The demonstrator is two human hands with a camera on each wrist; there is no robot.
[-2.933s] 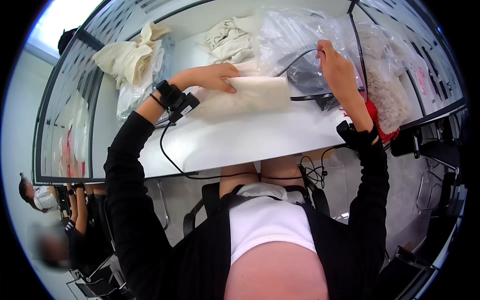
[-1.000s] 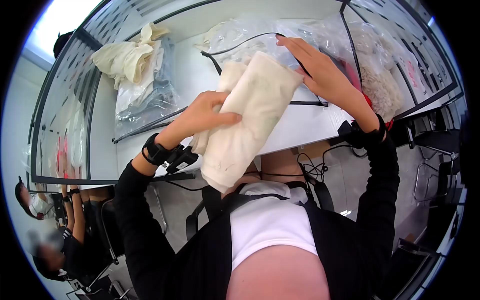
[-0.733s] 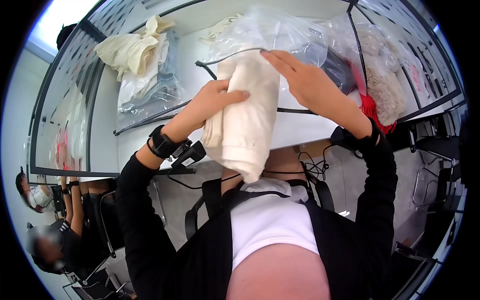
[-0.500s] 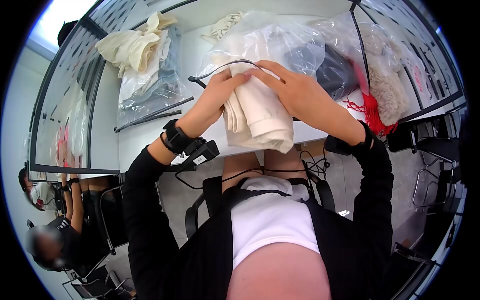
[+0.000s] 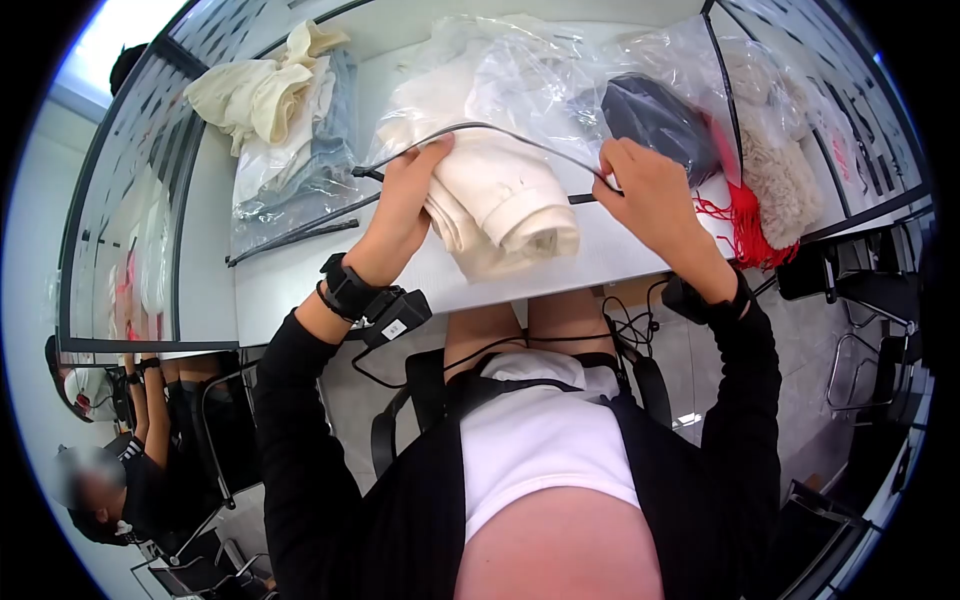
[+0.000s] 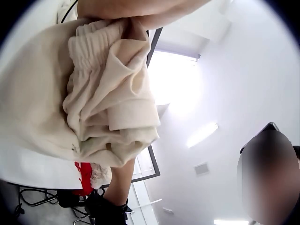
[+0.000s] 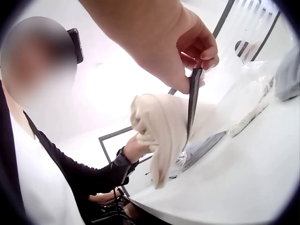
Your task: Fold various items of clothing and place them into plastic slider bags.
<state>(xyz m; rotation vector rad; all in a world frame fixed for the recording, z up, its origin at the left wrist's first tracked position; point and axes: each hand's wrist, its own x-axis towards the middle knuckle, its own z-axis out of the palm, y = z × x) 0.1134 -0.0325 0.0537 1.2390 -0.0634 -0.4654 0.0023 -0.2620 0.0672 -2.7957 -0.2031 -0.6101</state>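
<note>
In the head view my left hand grips the left side of a folded cream cloth, its thumb near a thin dark strap. The strap arches over the cloth to my right hand, which pinches it between thumb and fingers. The right wrist view shows the right hand holding the dark strap beside the cloth. Gathered folds of the cloth hang below the left hand in the left wrist view. Where the strap's left end meets the left hand is partly hidden.
Clear plastic bags lie behind the cloth, with a dark bundle to their right. Farther right are red tassels and fluffy beige fabric. Cream garments lie at the left. Dark rods lie near the front.
The right hand has moved off the cloth to the right, drawing the strap out with it. The left hand has shifted slightly left. Over the last second, the cloth's lower end has moved up towards the table.
</note>
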